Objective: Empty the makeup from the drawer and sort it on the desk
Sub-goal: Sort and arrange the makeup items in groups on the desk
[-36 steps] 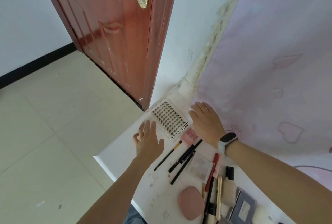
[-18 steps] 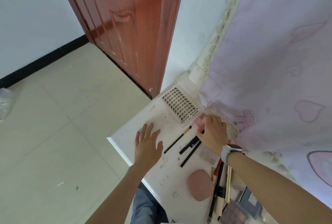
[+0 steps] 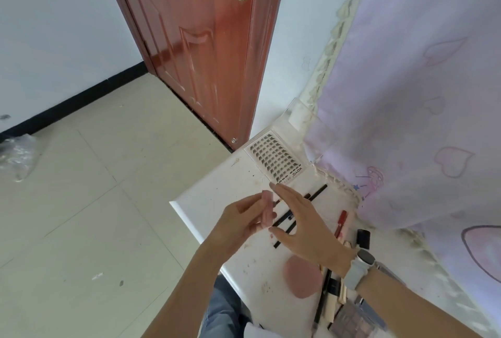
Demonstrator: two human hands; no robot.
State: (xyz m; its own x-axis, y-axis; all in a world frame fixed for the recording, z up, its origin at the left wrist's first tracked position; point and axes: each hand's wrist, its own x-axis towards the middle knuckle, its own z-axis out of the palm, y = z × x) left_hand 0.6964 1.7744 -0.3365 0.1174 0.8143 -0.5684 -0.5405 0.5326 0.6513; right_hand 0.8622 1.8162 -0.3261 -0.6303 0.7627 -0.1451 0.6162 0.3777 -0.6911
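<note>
My left hand [image 3: 238,219] is raised over the white desk [image 3: 214,194] and grips a small pink makeup case [image 3: 267,209] in its curled fingers. Beside the case, my right hand [image 3: 303,229] hovers with straight, spread fingers and a watch on the wrist. A white tray of false lashes [image 3: 275,160] lies at the desk's far corner. Thin black pencils [image 3: 315,194] lie under the hands. A red pen [image 3: 341,222], a black-capped tube [image 3: 363,238], a pink puff [image 3: 302,278] and an eyeshadow palette [image 3: 355,321] lie nearer me. No drawer is in view.
A lilac curtain with hearts [image 3: 420,120] hangs along the desk's right side, its frilled hem on the desktop. A red-brown door [image 3: 200,53] stands behind the desk corner. Tiled floor [image 3: 81,215] lies to the left, with a crumpled plastic bag [image 3: 16,156] by the wall.
My right hand left the spot beside the lash tray, where the pink case lay. My left hand lifted off the desk and now holds the case. The view shifted.
</note>
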